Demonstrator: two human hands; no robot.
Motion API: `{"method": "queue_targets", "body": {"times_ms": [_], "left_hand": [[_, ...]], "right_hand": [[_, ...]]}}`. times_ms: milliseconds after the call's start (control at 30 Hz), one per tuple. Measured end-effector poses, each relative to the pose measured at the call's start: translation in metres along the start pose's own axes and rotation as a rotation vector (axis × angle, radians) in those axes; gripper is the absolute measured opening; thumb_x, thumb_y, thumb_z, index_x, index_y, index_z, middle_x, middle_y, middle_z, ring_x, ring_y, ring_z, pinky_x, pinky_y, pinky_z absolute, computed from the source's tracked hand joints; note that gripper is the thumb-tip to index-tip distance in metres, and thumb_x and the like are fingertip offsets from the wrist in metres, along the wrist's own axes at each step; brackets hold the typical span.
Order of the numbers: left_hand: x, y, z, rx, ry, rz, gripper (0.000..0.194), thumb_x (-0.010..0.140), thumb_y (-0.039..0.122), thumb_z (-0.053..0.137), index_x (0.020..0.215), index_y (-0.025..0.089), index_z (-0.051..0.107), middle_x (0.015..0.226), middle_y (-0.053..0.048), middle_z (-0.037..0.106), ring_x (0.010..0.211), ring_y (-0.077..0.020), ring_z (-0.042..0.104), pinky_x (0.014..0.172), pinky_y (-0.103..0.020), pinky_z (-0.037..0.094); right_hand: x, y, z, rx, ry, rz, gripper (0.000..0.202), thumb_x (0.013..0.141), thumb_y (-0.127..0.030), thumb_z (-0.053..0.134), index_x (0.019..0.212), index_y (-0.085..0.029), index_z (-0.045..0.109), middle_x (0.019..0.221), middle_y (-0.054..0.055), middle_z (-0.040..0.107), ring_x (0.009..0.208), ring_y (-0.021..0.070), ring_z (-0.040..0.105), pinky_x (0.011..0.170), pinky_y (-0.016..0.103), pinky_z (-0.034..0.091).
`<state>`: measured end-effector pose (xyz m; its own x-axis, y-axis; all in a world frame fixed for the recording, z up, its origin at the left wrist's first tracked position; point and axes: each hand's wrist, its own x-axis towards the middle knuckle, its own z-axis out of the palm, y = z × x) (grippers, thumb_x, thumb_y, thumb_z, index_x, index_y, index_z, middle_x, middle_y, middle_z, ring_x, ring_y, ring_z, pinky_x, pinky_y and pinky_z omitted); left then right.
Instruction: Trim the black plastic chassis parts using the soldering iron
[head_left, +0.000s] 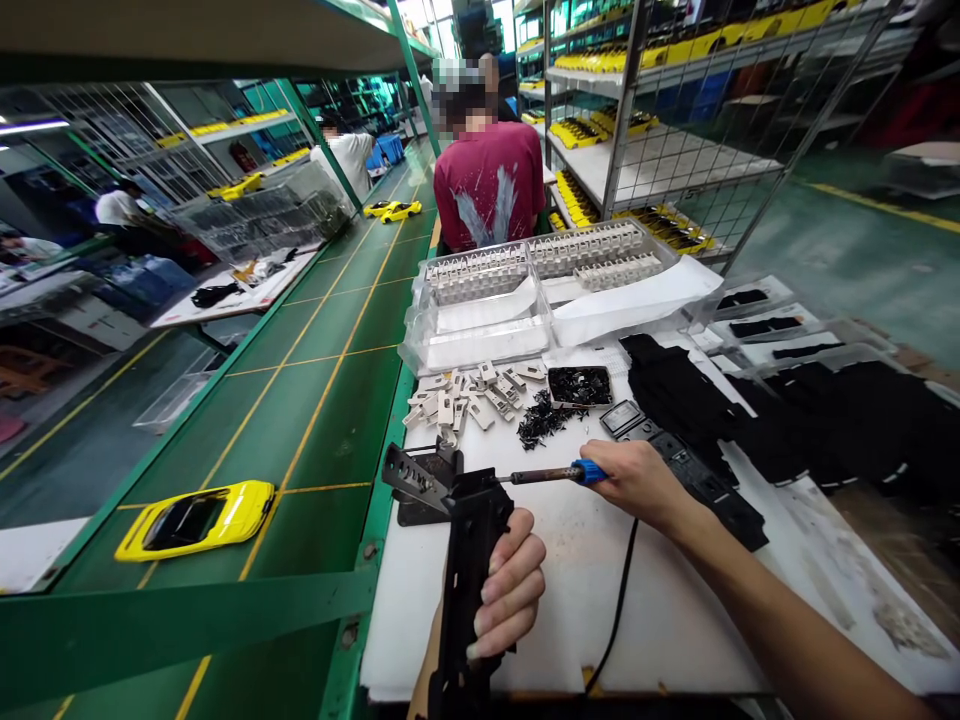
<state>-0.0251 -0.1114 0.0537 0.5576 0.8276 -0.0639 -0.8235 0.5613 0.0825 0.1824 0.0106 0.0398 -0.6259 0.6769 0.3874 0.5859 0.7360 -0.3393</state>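
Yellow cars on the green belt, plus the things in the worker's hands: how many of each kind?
Yellow cars on the green belt: 3
Soldering iron in the right hand: 1
Long black part in the left hand: 1
Total: 5

Left hand [512, 585] low, fingers [516, 590] curled in a full wrap, forearm [427, 650] mostly hidden from here. Right hand [630, 478] farther forward, closed in a pinch grip, bare right forearm [757, 575] slanting back.
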Motion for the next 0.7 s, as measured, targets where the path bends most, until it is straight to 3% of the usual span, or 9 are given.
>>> {"method": "queue_targets", "body": {"times_ms": [167, 400, 700], "left_hand": [[-0.002, 0.001, -0.003, 0.011, 0.079, -0.006, 0.037, 0.079, 0.022, 0.067, 0.056, 0.022, 0.038, 0.040, 0.007, 0.037, 0.020, -0.0056, 0.023, 0.015, -0.016, 0.019], [-0.007, 0.000, -0.013, 0.186, 0.222, -0.001, 0.045, 0.079, 0.037, 0.070, 0.057, 0.024, 0.033, 0.036, 0.010, 0.023, 0.020, -0.0058, 0.016, 0.015, -0.016, 0.011], [-0.004, -0.003, -0.010, 0.167, 0.187, 0.018, 0.047, 0.079, 0.034, 0.070, 0.057, 0.024, 0.030, 0.035, 0.011, 0.021, 0.019, -0.0045, 0.012, 0.014, -0.015, 0.008]], "right_hand": [[0.001, -0.003, -0.002, -0.003, -0.007, -0.006, 0.033, 0.094, -0.029, 0.047, 0.063, -0.019, 0.046, 0.058, -0.002, 0.051, 0.049, 0.0102, 0.038, 0.050, 0.027, 0.021], [0.000, -0.003, -0.002, -0.026, 0.011, -0.030, 0.030, 0.092, -0.025, 0.047, 0.062, -0.019, 0.046, 0.058, -0.002, 0.051, 0.049, 0.0100, 0.039, 0.050, 0.027, 0.020], [0.002, -0.005, 0.001, -0.067, 0.044, -0.058, 0.034, 0.094, -0.026, 0.044, 0.061, -0.019, 0.047, 0.057, -0.001, 0.052, 0.049, 0.0098, 0.039, 0.050, 0.027, 0.019]]}}
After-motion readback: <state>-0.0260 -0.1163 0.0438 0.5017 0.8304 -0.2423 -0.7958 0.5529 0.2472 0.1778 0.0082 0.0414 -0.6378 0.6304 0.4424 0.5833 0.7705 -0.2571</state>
